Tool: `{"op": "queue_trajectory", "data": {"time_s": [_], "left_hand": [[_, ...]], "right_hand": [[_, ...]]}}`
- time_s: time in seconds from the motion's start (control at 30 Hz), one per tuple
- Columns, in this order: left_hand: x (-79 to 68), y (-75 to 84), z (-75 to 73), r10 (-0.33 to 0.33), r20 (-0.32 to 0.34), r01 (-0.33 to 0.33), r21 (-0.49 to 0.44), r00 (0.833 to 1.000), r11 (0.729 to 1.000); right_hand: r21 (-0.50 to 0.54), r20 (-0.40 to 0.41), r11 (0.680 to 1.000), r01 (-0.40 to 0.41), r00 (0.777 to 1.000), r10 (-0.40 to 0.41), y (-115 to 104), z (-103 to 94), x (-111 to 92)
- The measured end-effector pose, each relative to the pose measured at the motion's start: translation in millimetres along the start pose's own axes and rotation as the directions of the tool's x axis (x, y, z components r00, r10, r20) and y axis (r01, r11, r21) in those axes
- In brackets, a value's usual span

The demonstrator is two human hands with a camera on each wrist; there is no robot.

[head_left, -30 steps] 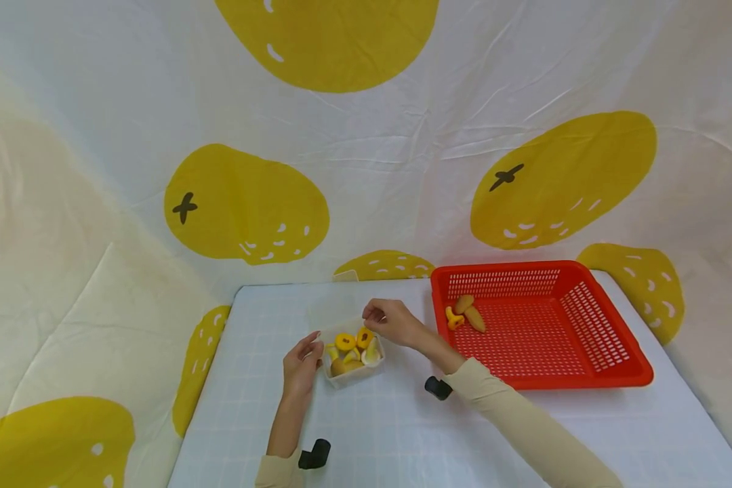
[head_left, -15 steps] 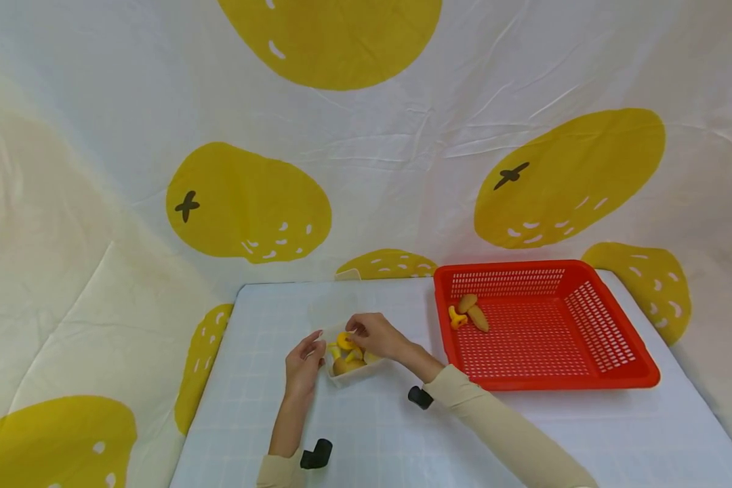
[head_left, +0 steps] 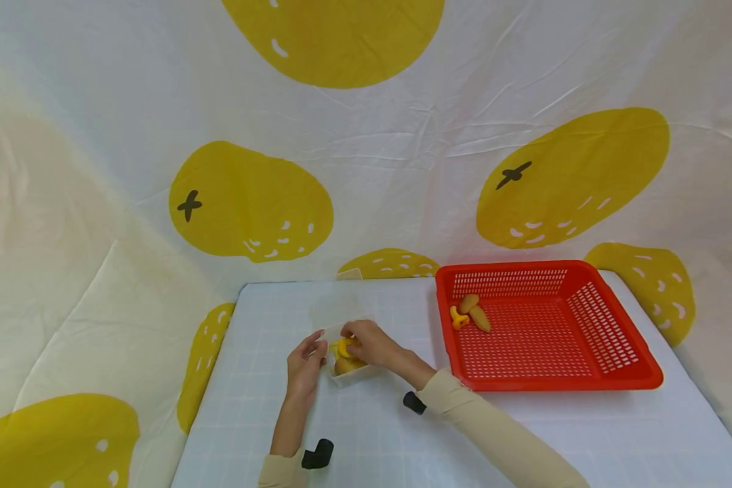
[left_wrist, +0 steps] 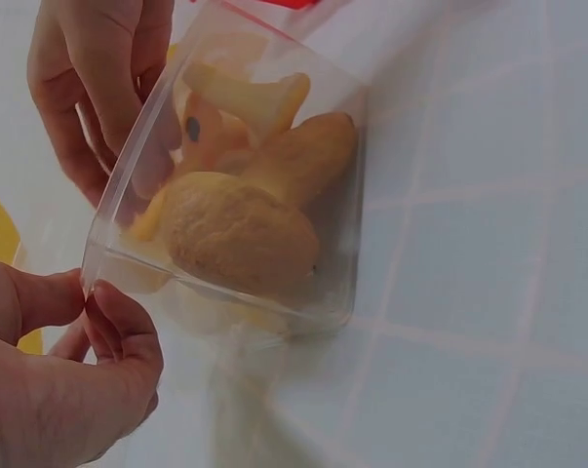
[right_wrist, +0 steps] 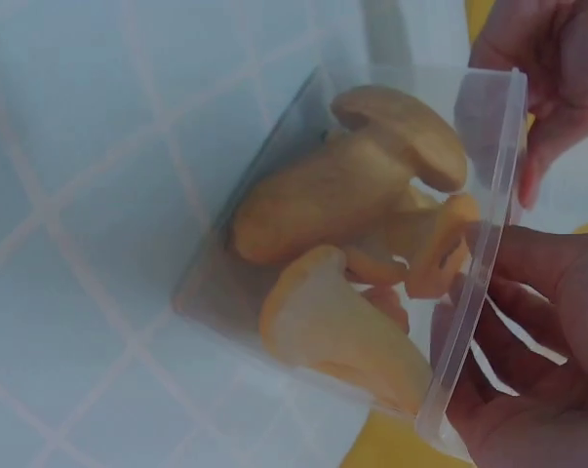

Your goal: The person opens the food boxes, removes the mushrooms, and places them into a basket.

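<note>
A clear plastic container (head_left: 341, 381) stands on the table, holding several mushrooms. My left hand (head_left: 303, 366) pinches its left rim between thumb and fingers, plain in the left wrist view. My right hand (head_left: 369, 342) reaches over the opposite rim with bent fingers inside, right at a yellow mushroom (head_left: 344, 349); I cannot tell whether they grip it. Through the wall, the right wrist view shows a brown mushroom (right_wrist: 318, 195) with a thick stem and a pale yellow funnel-shaped one (right_wrist: 342, 327) near the right hand's fingers. The hand covers part of the contents.
At the right of the table is a red perforated basket (head_left: 524, 383). In its left corner lie two brown mushrooms (head_left: 479, 318) and a yellow one (head_left: 459, 318). A clear lid (head_left: 335, 305) extends behind the container toward the patterned cloth backdrop (head_left: 402, 203).
My right hand has moved left and down, from the container's far right corner in among the mushrooms, covering more of them. My left hand has stayed at the rim.
</note>
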State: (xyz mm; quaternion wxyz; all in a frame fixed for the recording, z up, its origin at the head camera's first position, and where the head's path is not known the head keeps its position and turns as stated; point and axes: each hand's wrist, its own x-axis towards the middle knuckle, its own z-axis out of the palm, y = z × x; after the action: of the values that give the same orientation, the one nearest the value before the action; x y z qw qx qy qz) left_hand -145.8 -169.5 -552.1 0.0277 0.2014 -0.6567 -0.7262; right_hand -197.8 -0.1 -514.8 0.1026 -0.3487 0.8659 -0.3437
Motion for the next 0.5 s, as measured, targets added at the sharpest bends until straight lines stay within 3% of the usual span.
{"op": "queue_trajectory", "data": {"time_s": [0.17, 0.27, 0.5], "left_hand": [[-1.1, 0.0, 0.0, -0.001, 0.004, 0.001, -0.005, 1.000, 1.000], [-3.0, 3.0, -0.1, -0.003, 0.010, 0.003, -0.007, 1.000, 1.000], [-1.4, -1.0, -1.3, 0.014, 0.006, -0.014, -0.008, 1.000, 1.000]], "right_hand": [[-0.048, 0.040, 0.999, 0.003, 0.999, -0.001, -1, -0.8, 0], [-0.011, 0.084, 1.000, -0.014, 0.996, 0.014, -1, -6.4, -2], [0.093, 0.158, 0.991, 0.096, 0.981, -0.110, 2, -19.7, -3]]}}
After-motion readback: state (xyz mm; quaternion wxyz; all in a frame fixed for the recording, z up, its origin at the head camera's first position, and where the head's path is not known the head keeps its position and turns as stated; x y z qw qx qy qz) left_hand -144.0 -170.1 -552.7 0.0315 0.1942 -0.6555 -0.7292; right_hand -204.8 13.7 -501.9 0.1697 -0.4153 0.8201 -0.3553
